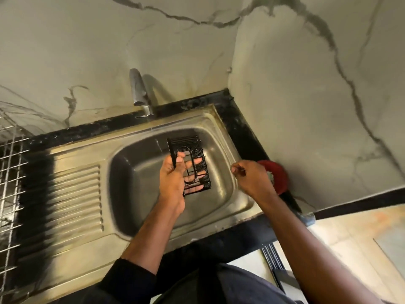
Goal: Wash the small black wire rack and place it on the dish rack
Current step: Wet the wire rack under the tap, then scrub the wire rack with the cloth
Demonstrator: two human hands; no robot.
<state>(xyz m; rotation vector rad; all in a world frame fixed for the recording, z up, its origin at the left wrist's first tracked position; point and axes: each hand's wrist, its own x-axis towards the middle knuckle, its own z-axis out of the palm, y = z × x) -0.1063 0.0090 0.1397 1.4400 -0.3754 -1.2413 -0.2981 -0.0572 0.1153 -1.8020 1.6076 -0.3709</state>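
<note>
- Head view: my left hand (pixel 175 174) grips the small black wire rack (pixel 190 164) over the basin of the steel sink (pixel 135 189). My thumb presses the rack's left edge from the front and my fingers (pixel 196 161) show through the wires from behind, so the rack stands out past my palm, up and to the right.
- The rack is tilted, its far end toward the tap (pixel 140 93), which stands on the sink's back rim; I cannot tell whether water runs.
- My right hand (pixel 249 179) hangs over the sink's right rim, apart from the rack, the fingers curled in loosely. It looks empty, though I cannot tell for sure.
- Just behind that hand a red round thing (pixel 277 172) sits on the black counter (pixel 241 128) against the wall.
- The dish rack (pixel 11 172), a silver wire grid, lies at the far left beyond the ribbed drainboard (pixel 74 198), well apart from the black rack.
</note>
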